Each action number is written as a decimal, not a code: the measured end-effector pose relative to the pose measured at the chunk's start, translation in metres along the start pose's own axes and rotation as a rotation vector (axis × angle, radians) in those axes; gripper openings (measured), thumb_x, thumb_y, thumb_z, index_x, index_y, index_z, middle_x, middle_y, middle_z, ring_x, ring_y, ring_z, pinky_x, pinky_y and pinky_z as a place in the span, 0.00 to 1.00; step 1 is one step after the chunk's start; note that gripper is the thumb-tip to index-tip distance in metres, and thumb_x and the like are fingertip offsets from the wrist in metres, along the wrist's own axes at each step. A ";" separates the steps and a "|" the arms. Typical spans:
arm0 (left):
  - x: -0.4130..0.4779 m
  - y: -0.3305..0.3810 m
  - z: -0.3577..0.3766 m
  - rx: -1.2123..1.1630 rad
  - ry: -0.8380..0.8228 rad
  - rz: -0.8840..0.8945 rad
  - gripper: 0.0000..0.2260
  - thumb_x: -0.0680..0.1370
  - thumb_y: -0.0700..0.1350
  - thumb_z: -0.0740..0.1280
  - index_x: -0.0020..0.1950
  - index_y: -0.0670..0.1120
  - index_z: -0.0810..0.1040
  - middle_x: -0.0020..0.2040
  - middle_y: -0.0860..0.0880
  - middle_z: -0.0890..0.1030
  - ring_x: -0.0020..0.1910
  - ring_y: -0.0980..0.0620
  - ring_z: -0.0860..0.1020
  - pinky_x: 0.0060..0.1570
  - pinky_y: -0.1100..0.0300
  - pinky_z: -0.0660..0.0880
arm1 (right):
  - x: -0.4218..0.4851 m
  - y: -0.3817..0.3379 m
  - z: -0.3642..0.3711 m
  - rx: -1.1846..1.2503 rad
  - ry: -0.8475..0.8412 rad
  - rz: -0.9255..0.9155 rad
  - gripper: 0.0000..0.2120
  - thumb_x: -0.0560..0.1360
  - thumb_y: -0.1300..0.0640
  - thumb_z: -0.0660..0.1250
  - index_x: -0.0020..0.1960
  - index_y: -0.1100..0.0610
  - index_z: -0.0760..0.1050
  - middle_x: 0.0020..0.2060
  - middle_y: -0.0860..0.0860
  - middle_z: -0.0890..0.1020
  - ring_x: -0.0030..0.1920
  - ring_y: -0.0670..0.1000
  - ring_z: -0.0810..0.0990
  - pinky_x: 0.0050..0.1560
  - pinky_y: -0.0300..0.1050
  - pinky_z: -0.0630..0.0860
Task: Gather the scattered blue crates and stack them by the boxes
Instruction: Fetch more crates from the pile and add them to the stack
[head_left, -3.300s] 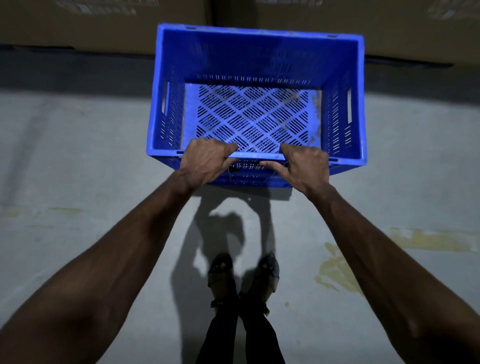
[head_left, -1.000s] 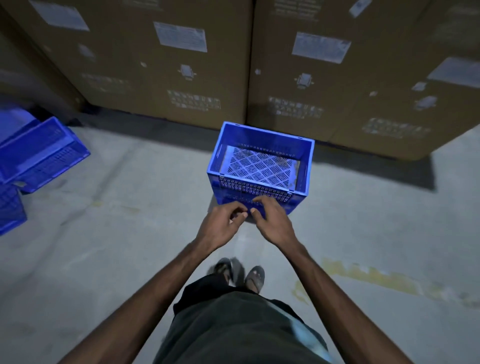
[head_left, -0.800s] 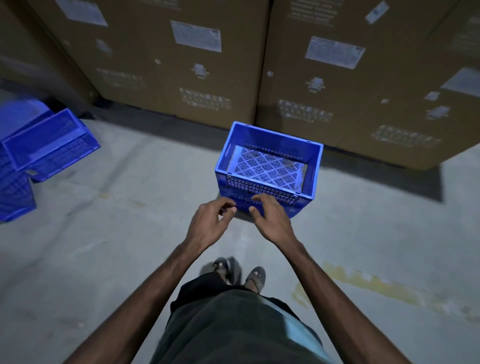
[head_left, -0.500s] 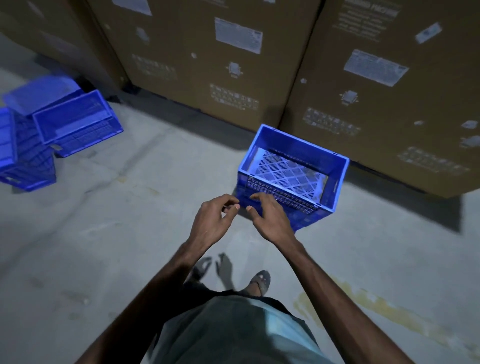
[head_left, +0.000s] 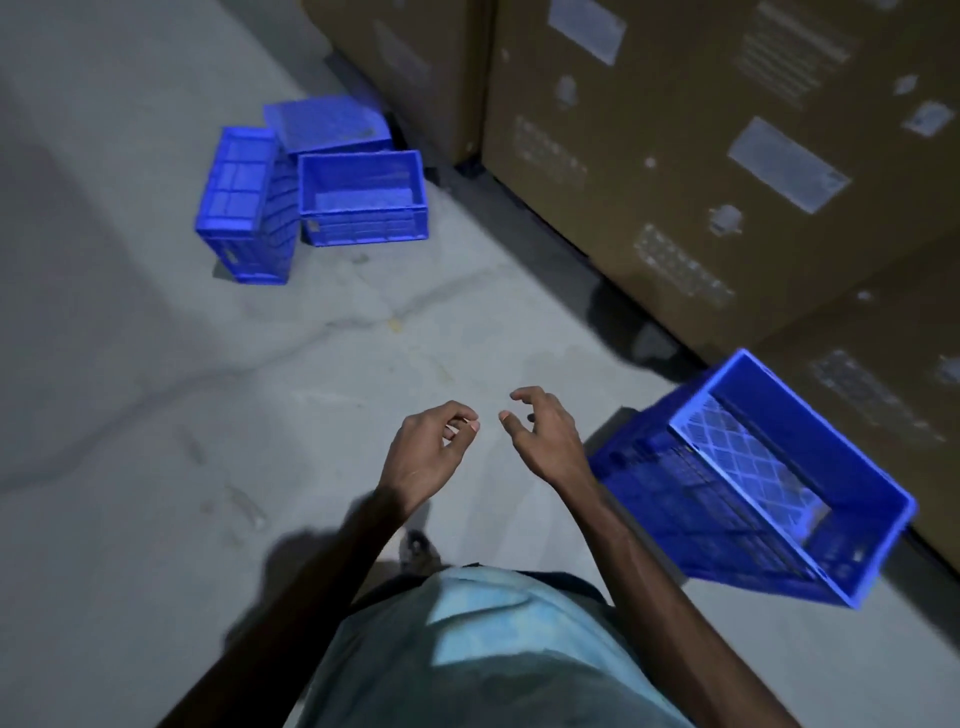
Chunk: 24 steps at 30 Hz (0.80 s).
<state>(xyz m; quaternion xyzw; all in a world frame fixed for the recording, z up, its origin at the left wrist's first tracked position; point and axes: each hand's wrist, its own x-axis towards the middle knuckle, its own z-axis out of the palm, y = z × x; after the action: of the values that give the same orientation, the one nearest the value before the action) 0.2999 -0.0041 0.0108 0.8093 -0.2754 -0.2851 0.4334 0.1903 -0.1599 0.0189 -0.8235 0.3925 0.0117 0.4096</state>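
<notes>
Head view, nearest first: the person's pale shirt (head_left: 493, 649) fills the bottom edge, and both bare forearms reach forward from it over the grey concrete floor (head_left: 260, 415). The left hand (head_left: 431, 452) and the right hand (head_left: 540, 436) hang in the air close together, fingertips nearly meeting. Both hands are empty, with fingers loosely curled and thumbs apart from them, gripping nothing. A foot shows dimly on the floor under the left wrist.

Just to the right of the right forearm stands a blue perforated plastic crate (head_left: 691, 499), upright on the floor with its open top up and its latticed bottom visible inside. Neither hand touches it. Its far side sits just beside the tall brown cardboard boxes (head_left: 649, 208), which carry white labels and run along the right side of the view.

Well apart, farther along the same row of boxes at the upper left, more blue plastic crates are huddled together. One upright crate (head_left: 363, 228) has its opening up, a tipped crate (head_left: 241, 202) stands on its side touching it, and a third crate (head_left: 327, 124) behind them shows a flat latticed face. How it lies is unclear.
</notes>
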 end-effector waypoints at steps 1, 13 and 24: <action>0.003 -0.010 -0.019 -0.013 0.025 -0.020 0.04 0.82 0.49 0.69 0.53 0.52 0.84 0.48 0.57 0.86 0.48 0.56 0.83 0.55 0.56 0.80 | 0.011 -0.019 0.013 -0.013 -0.020 -0.013 0.16 0.81 0.45 0.65 0.66 0.47 0.73 0.66 0.48 0.76 0.64 0.52 0.77 0.62 0.51 0.75; 0.078 -0.108 -0.215 -0.109 0.300 -0.186 0.04 0.81 0.50 0.69 0.52 0.53 0.84 0.45 0.58 0.86 0.46 0.60 0.83 0.50 0.67 0.78 | 0.142 -0.220 0.147 -0.147 -0.295 -0.236 0.17 0.81 0.46 0.66 0.67 0.47 0.73 0.67 0.48 0.75 0.64 0.53 0.77 0.63 0.53 0.75; 0.212 -0.173 -0.444 -0.207 0.487 -0.345 0.10 0.76 0.59 0.65 0.46 0.56 0.81 0.38 0.56 0.82 0.37 0.53 0.81 0.43 0.54 0.78 | 0.316 -0.439 0.278 -0.207 -0.484 -0.361 0.16 0.80 0.47 0.68 0.67 0.48 0.74 0.67 0.49 0.75 0.64 0.53 0.78 0.64 0.53 0.75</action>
<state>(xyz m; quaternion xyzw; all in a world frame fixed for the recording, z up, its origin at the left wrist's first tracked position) 0.7908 0.1726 0.0204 0.8403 0.0081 -0.1787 0.5118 0.7816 -0.0146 0.0186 -0.8904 0.1279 0.1742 0.4005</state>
